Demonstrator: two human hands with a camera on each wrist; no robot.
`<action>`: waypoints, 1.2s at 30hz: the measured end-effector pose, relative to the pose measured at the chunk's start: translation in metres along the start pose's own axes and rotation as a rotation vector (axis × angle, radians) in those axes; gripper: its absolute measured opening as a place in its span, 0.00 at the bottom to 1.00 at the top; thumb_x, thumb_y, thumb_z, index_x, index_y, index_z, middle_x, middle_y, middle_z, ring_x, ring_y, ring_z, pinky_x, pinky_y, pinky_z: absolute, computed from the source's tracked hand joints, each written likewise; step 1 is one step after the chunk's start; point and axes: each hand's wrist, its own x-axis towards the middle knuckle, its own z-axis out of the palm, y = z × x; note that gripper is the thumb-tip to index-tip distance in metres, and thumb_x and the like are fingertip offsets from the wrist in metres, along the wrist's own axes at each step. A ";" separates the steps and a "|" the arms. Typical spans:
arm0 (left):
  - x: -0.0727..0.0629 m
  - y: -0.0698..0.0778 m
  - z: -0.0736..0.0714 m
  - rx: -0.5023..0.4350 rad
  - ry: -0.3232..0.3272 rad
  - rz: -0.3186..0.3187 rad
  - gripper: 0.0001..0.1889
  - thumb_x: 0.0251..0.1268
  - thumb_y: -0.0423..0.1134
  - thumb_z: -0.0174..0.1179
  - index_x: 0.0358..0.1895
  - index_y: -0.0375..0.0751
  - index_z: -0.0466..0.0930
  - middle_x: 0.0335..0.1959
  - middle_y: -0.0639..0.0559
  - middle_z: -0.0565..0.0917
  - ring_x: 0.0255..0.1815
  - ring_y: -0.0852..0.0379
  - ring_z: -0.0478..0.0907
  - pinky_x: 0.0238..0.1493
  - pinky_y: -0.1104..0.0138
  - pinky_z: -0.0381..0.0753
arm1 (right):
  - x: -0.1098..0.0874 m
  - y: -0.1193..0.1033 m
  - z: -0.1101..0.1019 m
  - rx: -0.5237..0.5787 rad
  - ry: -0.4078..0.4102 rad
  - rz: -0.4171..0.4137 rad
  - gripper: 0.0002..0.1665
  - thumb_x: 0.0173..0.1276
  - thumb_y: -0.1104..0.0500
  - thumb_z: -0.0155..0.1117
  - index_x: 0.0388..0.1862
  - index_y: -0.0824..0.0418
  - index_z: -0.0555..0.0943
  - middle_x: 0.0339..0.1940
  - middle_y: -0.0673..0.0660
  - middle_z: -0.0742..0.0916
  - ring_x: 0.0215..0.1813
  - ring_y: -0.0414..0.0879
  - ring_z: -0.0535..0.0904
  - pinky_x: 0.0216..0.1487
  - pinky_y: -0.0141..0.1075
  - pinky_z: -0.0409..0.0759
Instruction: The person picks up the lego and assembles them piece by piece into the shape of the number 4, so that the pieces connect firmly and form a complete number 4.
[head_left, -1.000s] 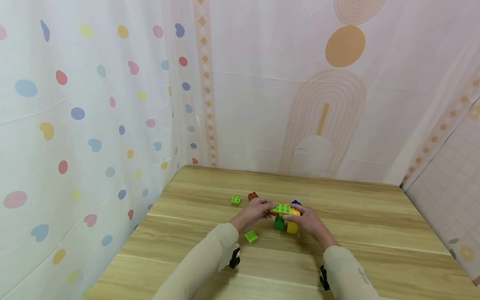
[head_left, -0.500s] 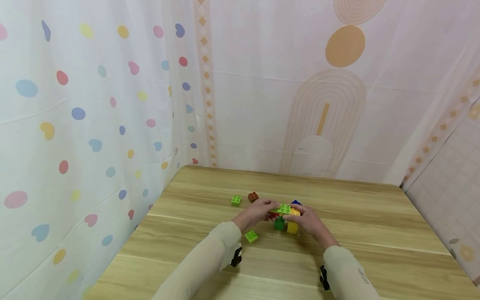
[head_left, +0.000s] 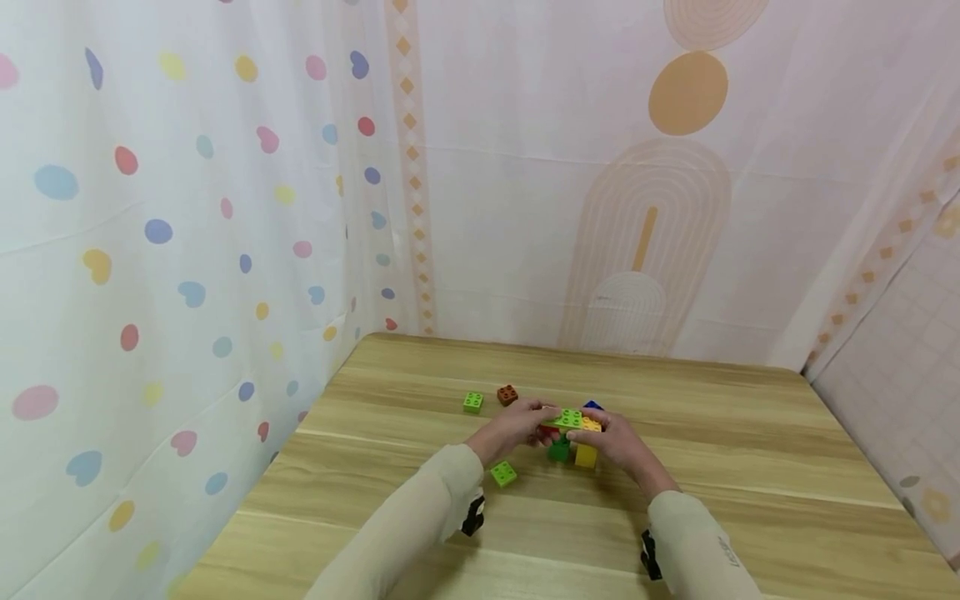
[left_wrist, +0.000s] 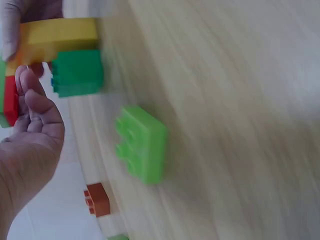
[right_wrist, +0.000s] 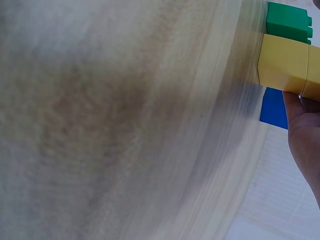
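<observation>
In the head view my left hand (head_left: 519,427) pinches the left end of a long light green building brick (head_left: 572,418), thumb on top, fingers below. A red brick (left_wrist: 10,97) sits under that brick. My right hand (head_left: 621,442) grips the upper part of a yellow brick stack (head_left: 586,455), whose orange-yellow top (head_left: 591,425) shows between thumb and fingers. The light green and red bricks span left from the stack top. A dark green brick (left_wrist: 77,73) stands beside the stack's base, and a blue brick (right_wrist: 274,107) is on its other side, partly hidden by my right hand.
Loose on the wooden table (head_left: 420,375) lie a light green brick (head_left: 472,402) and a reddish-brown brick (head_left: 507,394) behind my left hand. Another light green brick (head_left: 503,474) lies nearer, beside my left wrist. A patterned curtain (head_left: 510,250) hangs behind the table.
My left hand has shifted slightly right along the long light green brick, and its thumb now covers more of the studs. The right hand holds its place on the yellow stack.
</observation>
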 end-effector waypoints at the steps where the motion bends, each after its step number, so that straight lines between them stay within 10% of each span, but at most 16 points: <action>1: 0.000 -0.001 -0.001 0.021 -0.002 0.012 0.22 0.74 0.52 0.57 0.61 0.40 0.77 0.40 0.45 0.85 0.33 0.54 0.82 0.40 0.59 0.79 | 0.000 0.000 0.000 0.001 -0.004 -0.001 0.41 0.65 0.44 0.71 0.71 0.63 0.72 0.53 0.59 0.82 0.51 0.49 0.77 0.55 0.47 0.74; 11: -0.002 -0.006 -0.015 0.393 -0.031 0.281 0.23 0.66 0.43 0.67 0.63 0.44 0.78 0.48 0.54 0.82 0.47 0.56 0.78 0.48 0.59 0.79 | -0.002 -0.002 -0.004 0.000 -0.038 0.009 0.44 0.67 0.44 0.69 0.75 0.62 0.66 0.58 0.61 0.79 0.55 0.52 0.75 0.59 0.51 0.71; 28: -0.001 -0.002 -0.020 0.522 -0.074 0.285 0.18 0.66 0.44 0.67 0.57 0.47 0.82 0.38 0.59 0.83 0.36 0.61 0.76 0.38 0.66 0.77 | -0.009 -0.005 -0.005 -0.016 -0.016 -0.041 0.41 0.67 0.48 0.69 0.75 0.60 0.67 0.61 0.64 0.78 0.54 0.52 0.76 0.54 0.45 0.75; 36: -0.001 0.003 -0.024 0.541 -0.076 0.290 0.14 0.65 0.43 0.68 0.53 0.48 0.84 0.35 0.56 0.82 0.33 0.61 0.74 0.35 0.67 0.75 | -0.024 -0.012 -0.009 -0.007 0.184 -0.079 0.35 0.73 0.50 0.63 0.73 0.63 0.68 0.66 0.67 0.76 0.65 0.59 0.73 0.63 0.52 0.72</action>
